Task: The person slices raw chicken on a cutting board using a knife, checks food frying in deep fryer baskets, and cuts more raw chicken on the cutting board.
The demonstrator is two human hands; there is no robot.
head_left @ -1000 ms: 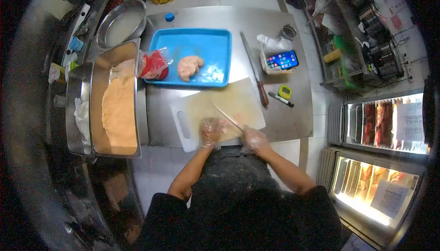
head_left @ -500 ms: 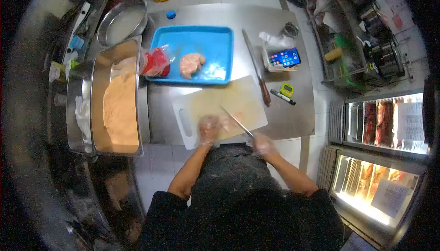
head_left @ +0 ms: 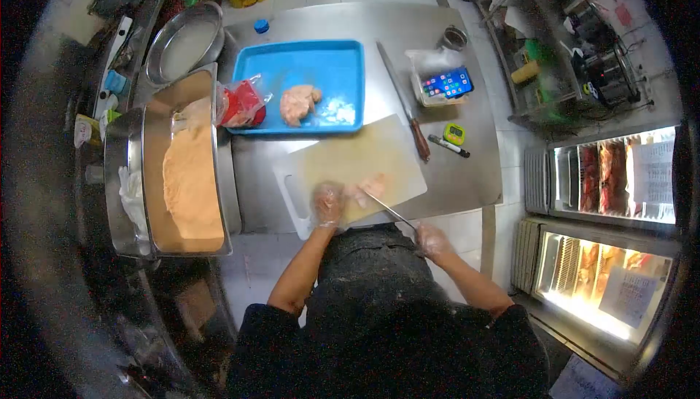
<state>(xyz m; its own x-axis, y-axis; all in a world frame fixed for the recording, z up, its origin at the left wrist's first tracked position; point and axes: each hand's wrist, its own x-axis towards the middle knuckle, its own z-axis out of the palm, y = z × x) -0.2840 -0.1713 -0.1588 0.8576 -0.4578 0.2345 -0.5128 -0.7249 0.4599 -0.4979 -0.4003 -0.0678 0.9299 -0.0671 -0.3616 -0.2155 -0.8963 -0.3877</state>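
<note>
A white cutting board (head_left: 397, 144) lies tilted near the table's front edge, bearing pale raw chicken (head_left: 376, 182). Gloved in clear plastic, my left hand (head_left: 329, 204) rests at the chicken's left side with its fingers curled against it; the fingertips are blurred. My right hand (head_left: 433, 241), also in a clear glove, is closed around the handle of a slim knife (head_left: 394, 213). The knife's blade slants up and left, its tip at the chicken. Beyond the board, a larger piece of raw chicken (head_left: 297, 104) sits in a blue tray (head_left: 328, 56).
A red plastic bag (head_left: 242, 104) overlaps the tray's left side. A long knife (head_left: 399, 93), marker (head_left: 448, 145), green timer (head_left: 454, 134) and phone (head_left: 448, 83) on a container are right. Left stand a pan of orange-tan powder (head_left: 193, 188) and a round metal bowl (head_left: 214, 38).
My right hand and the knife have moved right and slightly toward me, the tip drawn back. More chicken shows right of the blade. My left hand stays nearly in place; the view shifts slightly.
</note>
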